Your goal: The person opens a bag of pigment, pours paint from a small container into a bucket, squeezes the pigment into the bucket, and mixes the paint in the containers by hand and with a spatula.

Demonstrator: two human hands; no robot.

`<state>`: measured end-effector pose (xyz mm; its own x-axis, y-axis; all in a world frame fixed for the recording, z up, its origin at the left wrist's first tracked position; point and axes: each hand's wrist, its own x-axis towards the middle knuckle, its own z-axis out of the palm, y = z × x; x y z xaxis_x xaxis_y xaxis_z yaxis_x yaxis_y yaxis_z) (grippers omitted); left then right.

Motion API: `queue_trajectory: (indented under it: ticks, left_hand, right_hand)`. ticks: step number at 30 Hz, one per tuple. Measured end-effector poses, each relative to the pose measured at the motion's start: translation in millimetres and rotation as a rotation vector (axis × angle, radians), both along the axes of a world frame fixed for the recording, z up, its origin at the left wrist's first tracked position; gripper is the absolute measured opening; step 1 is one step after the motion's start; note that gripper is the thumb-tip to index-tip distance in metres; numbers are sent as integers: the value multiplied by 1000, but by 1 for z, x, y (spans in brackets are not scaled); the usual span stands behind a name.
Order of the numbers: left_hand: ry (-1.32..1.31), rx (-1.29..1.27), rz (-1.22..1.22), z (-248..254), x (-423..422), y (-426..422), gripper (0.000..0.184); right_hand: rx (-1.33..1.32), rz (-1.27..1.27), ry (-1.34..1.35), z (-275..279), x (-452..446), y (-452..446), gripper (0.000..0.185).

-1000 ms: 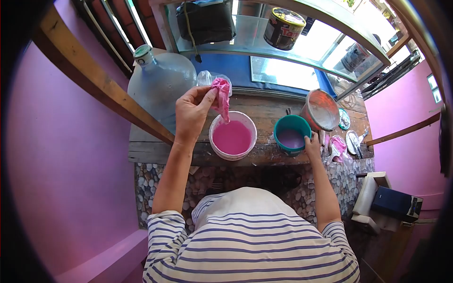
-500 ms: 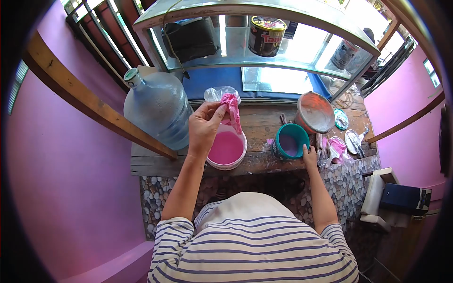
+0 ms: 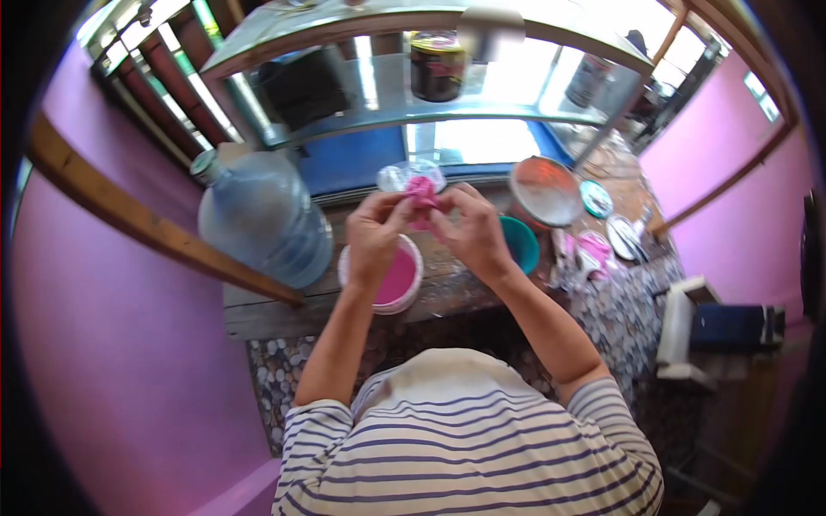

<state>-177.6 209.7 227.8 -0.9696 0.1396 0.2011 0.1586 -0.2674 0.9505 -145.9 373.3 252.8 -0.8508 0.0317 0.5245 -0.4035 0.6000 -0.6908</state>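
Fingers of the left hand and right hand look pinched onto a crumpled pink wad, too blurred for me to name its material, raised above the table at one o'clock from the white bucket. Pink liquid lies in that bucket; the teal pot stands at three o'clock from it. If the wad is wet, I'd worry about it slipping or dripping on the wood. Dropping carelessly, the right hand might knock the pot.
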Motion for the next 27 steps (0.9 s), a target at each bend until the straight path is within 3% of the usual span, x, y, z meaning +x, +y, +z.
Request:
queue_trajectory:
  ticks: [4, 7, 14, 17, 27]
  left_hand:
    - [-12, -60, 15, 4, 6, 1, 15]
    - [-21, -52, -26, 1, 11, 1, 15]
    - [-4, -62, -78, 3, 7, 4, 16]
    - [-20, -63, -97, 2, 9, 8, 16]
    - [20, -75, -152, 11, 10, 10, 15]
  right_hand:
    - [-61, -59, 24, 6, 10, 3, 14]
    - [-221, 16, -136, 3, 14, 2, 12]
    - [54, -78, 82, 13, 25, 7, 15]
    - [-22, -79, -82, 5, 22, 10, 15]
    - [84, -122, 58, 27, 32, 17, 14]
